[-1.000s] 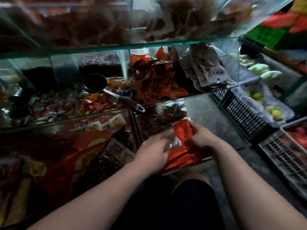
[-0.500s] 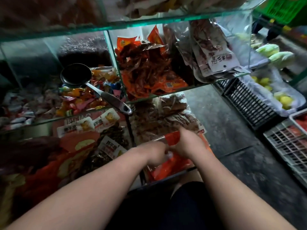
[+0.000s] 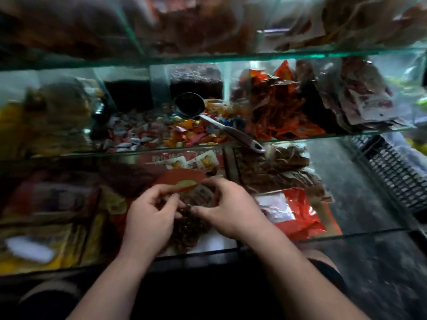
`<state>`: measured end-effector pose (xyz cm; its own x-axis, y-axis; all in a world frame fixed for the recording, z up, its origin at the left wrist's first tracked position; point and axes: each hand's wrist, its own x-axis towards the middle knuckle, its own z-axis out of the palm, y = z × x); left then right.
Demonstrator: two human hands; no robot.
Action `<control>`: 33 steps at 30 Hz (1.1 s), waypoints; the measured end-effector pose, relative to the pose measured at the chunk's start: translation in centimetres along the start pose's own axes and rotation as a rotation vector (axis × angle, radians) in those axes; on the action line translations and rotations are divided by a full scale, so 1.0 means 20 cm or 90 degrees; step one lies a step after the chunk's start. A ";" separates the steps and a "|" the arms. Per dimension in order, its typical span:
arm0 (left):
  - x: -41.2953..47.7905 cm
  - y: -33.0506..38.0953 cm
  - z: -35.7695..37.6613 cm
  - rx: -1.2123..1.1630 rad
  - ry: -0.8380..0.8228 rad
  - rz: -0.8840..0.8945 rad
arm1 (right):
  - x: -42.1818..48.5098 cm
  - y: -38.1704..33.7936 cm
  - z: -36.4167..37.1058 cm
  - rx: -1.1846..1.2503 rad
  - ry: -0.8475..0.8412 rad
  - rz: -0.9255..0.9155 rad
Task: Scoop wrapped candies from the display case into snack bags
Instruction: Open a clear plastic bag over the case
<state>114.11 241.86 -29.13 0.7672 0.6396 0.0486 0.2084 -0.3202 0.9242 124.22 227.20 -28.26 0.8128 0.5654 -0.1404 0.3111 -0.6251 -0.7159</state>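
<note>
This is a snack shop: a glass display case (image 3: 300,55) with stacked shelves split into compartments, loose wrapped candies (image 3: 184,133) heaped in one with a metal scoop (image 3: 190,105) lying on them, red snack packets (image 3: 277,109) piled alongside, a black plastic crate (image 3: 397,174) beside it.

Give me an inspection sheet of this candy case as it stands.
Surface: glass shelf, tiered, compartments full.
Job's things: scoop lies on wrapped candies, handle overhanging the shelf edge.
Clutter: orange snack packets beside the candies; red plastic pack on the lowest tier.
Hands: left hand and right hand close together, fingers curled; what they pinch, blur hides.
Cables: nothing seen.
Surroundings: black crate at right.
</note>
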 end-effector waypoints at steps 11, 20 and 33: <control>0.01 -0.23 -0.37 0.368 -0.124 -0.133 | 0.22 -0.32 0.42 -0.179 -0.222 0.056; -0.14 -0.28 -0.44 0.170 0.002 -0.130 | -0.11 -0.34 0.38 -0.293 -0.276 -0.186; -0.19 -0.11 -0.15 -0.120 -0.010 -0.135 | 0.09 -0.49 0.22 -0.082 0.035 -0.096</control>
<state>108.96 242.34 -30.27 0.7276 0.6675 -0.1583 0.2499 -0.0431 0.9673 120.56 236.73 -24.48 0.7770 0.6295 0.0021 0.4886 -0.6009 -0.6326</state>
